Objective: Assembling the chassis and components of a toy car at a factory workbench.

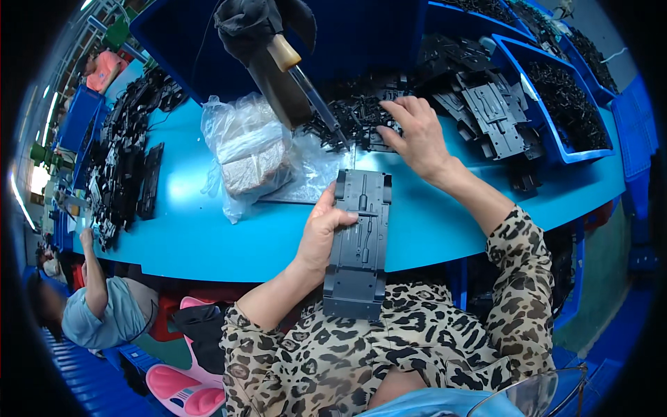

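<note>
My left hand (pixel 323 229) grips a long black plastic chassis plate (pixel 358 243) by its left edge, thumb across the top face, over the table's near edge. Molded ribs and small recesses show on the plate. Farther out, my right hand (pixel 415 135) reaches over a heap of small black plastic parts (pixel 361 115); thumb and forefinger are apart, with nothing visible between them. A hanging electric screwdriver (pixel 316 97), partly wrapped in dark cloth, points its tip down just beyond the plate, left of my right hand.
A plastic-wrapped block (pixel 253 156) sits left of center on the blue table (pixel 194 243). Stacked chassis plates (pixel 490 115) and a blue bin of black parts (pixel 566 104) stand at right. More black parts (pixel 121 174) line the far left, where a person in light blue (pixel 104 309) works.
</note>
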